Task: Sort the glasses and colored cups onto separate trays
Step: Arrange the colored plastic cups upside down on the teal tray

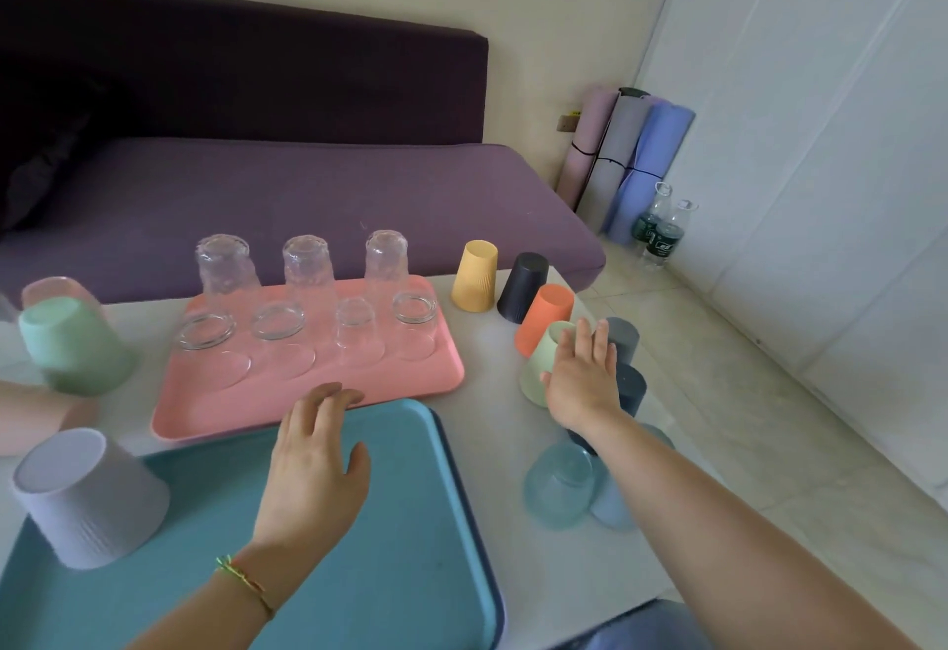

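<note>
The right hand [582, 382], at centre right of the frame, is the nearer one to the next cup. Its fingers [600, 341] are straight and spread wide, holding nothing. They lie over the closed base of a pale green ribbed plastic cup [537, 367]. Whether they touch it I cannot tell.

That cup stands mouth down on the white bench [492, 393]. Its long axis runs up from the bench and leans toward the upper right in this wide view. The cup wall shows to the left of the palm, on the thumb side. An orange ribbed cup [546, 313] stands just behind it and a grey-blue cup [623, 341] just to its right, so there is probably little room for the fingers to wrap around it.

The left hand [313, 464] is at lower centre over the teal rectangular plastic tray [410, 572], fingers loosely extended and holding nothing. Its tips are near the front rim of the pink rectangular plastic tray [308, 403]. It is well apart from the green cup.

The teal tray lies to the lower left of the cup and holds a lavender upturned cup [87, 495]. The clear glasses [225, 264] stand on the pink tray. The right hand's likely move is to close round the green cup and carry it left.
</note>
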